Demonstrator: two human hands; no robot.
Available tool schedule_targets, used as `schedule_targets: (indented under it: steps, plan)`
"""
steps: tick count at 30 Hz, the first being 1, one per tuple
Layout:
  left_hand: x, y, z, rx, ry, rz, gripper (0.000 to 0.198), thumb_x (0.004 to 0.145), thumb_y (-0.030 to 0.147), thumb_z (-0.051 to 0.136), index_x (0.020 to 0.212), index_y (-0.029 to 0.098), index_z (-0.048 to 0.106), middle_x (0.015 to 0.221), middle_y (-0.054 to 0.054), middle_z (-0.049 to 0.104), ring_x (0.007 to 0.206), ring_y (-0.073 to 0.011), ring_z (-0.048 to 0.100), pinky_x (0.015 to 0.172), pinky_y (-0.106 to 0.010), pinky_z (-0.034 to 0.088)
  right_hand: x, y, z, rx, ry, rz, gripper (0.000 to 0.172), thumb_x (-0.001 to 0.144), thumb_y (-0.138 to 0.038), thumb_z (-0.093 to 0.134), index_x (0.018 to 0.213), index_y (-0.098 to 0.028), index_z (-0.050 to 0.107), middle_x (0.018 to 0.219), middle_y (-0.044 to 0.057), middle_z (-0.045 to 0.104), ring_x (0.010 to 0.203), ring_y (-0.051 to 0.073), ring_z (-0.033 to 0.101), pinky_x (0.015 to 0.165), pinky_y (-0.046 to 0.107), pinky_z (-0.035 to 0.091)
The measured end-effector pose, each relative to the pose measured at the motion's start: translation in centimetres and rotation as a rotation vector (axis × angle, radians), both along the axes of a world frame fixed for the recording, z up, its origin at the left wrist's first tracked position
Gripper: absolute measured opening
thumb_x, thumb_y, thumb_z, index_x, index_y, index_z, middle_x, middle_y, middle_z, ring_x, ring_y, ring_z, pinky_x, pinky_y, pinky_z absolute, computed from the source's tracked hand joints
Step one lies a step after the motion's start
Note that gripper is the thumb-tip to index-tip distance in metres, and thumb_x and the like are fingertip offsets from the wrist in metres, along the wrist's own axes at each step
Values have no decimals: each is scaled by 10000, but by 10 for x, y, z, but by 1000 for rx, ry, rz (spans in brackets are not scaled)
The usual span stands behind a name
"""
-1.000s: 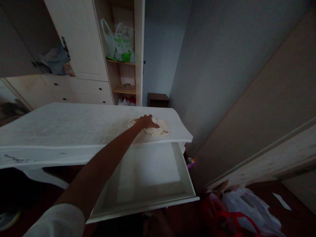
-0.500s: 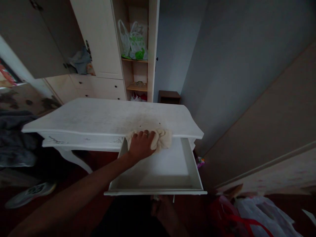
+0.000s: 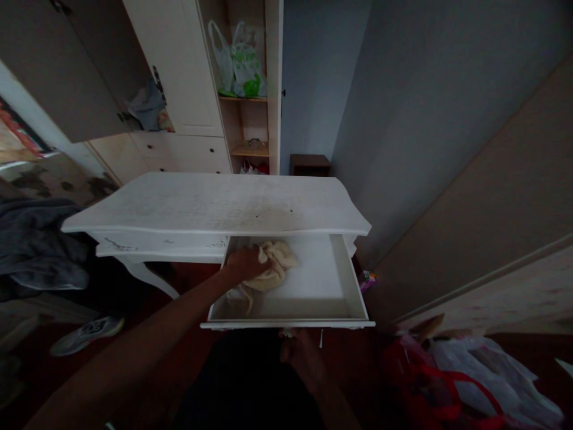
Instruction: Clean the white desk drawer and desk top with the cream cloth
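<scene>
My left hand [image 3: 243,264] is closed on a cream cloth [image 3: 278,258] inside the pulled-out drawer [image 3: 308,307] of a white table [image 3: 192,200]. The cloth bunches beside the fingers, and one end trails over the drawer's left side near its front. Below the drawer's front edge is my right hand [image 3: 303,357], its fingers closed at a small pale knob [image 3: 287,333]; dim light hides part of this grip. Dark smudges mark the tabletop behind the drawer.
A wardrobe [image 3: 192,113] with open shelves holding a plastic bag [image 3: 246,68] stands behind the table. Grey clothing [image 3: 40,245] and a shoe [image 3: 87,335] are at left. Red and white bags [image 3: 478,382] lie at lower right, by the wall.
My left hand has moved with the cloth from the tabletop's front edge down into the drawer. My right hand stays at the drawer front. The view has shifted slightly.
</scene>
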State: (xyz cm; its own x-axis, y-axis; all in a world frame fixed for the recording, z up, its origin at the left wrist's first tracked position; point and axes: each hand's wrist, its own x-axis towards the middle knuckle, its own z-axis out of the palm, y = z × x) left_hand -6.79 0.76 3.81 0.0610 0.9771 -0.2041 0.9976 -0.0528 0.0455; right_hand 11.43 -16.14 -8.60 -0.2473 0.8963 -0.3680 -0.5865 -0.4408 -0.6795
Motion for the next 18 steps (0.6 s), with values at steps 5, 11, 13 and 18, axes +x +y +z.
schedule_targets:
  steps: [5, 11, 13, 18]
  plan:
    - [-7, 1, 7, -239, 24, -109, 1082, 567, 931, 483, 1259, 106, 585, 1228, -277, 637, 1128, -432, 616, 871, -469, 499, 2, -2, 5, 6, -82, 59, 539, 694, -666, 714, 842, -149, 676, 540, -28, 556, 442, 106, 482, 488, 249, 385]
    - [-10, -1, -4, -203, -77, -249, 780, 677, 705, 630, 1227, 153, 606, 1234, -207, 655, 1125, -355, 634, 889, -392, 502, 3, -8, 8, -20, -112, 27, 500, 698, -619, 738, 871, -153, 677, 621, -4, 613, 442, 103, 490, 482, 252, 392]
    - [-10, -2, -12, -172, -120, -184, 720, 747, 617, 611, 1285, 142, 547, 1227, -200, 659, 1097, -335, 651, 867, -381, 509, 3, -9, 5, -23, -120, 15, 504, 696, -628, 732, 850, -151, 678, 656, 7, 630, 432, 95, 483, 466, 249, 381]
    - [-10, -3, -27, 64, -194, 29, 487, 896, 498, 510, 1232, 148, 541, 1112, -160, 694, 1038, -280, 674, 845, -344, 510, 3, -10, -8, -16, -108, -26, 526, 684, -647, 732, 840, -147, 690, 698, 14, 643, 420, 85, 482, 453, 246, 383]
